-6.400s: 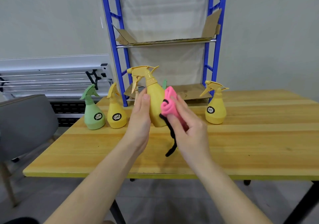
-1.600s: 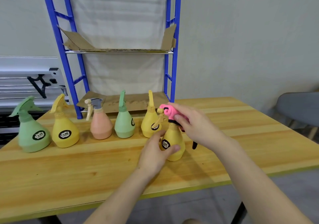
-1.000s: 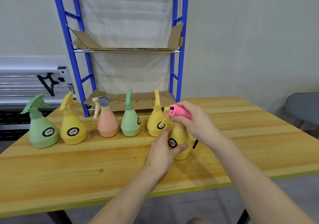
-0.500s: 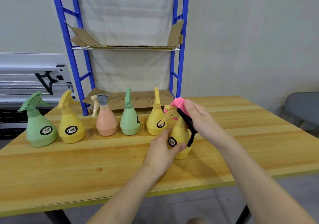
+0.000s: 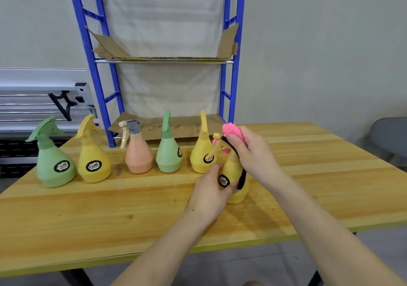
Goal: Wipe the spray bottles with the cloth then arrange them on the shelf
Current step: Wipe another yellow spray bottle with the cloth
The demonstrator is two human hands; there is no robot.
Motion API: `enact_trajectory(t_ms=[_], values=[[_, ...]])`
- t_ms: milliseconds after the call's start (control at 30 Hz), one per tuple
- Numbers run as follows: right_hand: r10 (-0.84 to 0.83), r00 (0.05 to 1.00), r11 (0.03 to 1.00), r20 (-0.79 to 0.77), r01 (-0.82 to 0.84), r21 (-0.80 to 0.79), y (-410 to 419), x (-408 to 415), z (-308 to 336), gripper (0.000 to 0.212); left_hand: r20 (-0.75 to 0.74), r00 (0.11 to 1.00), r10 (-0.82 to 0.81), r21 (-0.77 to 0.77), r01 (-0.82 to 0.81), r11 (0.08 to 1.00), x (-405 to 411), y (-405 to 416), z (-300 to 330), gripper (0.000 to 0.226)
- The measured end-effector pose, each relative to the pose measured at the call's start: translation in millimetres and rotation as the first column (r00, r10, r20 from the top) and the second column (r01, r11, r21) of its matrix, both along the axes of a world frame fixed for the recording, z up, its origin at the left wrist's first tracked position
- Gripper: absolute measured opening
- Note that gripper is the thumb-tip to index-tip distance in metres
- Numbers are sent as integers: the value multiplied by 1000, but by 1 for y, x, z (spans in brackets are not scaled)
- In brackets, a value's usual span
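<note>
Hands (image 5: 231, 171) grip yellow bottle (image 5: 234, 176), cloth (image 5: 231, 131) atop.

Left hand: the left hand (image 5: 211, 192) wraps the belly of a small yellow spray bottle (image 5: 235, 182) standing on the tabletop (image 5: 132, 215), thumb beside its black label.
Right hand: the right hand (image 5: 251, 153) presses a bunched pink cloth (image 5: 231, 130) against the bottle's trigger head; the cloth's black edge hangs down the bottle's side.
Row behind: a green bottle (image 5: 52, 160), a yellow bottle (image 5: 92, 155), a peach bottle (image 5: 137, 151), a second green bottle (image 5: 168, 151) and another yellow bottle (image 5: 201, 151) stand upright.
Shelf: a blue-framed shelf (image 5: 233, 65) stands at the tabletop's far edge, cardboard (image 5: 176, 125) on its lower level.
Right edge: part of a grey chair (image 5: 389, 136).
</note>
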State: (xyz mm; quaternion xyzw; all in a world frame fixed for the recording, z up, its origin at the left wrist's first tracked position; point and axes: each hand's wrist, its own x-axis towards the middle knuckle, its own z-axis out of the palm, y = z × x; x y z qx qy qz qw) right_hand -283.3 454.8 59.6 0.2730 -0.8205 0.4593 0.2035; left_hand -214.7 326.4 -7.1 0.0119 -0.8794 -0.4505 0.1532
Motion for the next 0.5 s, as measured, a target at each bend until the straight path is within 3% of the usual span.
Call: enact_trajectory(t_ms=[167,333,400,500], values=[[173,979,972,105,-187,139,22,-3,4,29,11,1000,-7,-30,7,1000,1,1,2,64],[20,1000,996,21,-22,89,8,2,2,16,9,1000,2,-43,-2,999,3,4,3,62],[-40,999,998,-19,41,49,1,6,2,24,22,1000,-1,-47,2,999,3,3,4,56],[16,999,1000,38,-15,-9,8,7,4,26,8,1000,-10,-54,10,998,0,0,2,50]])
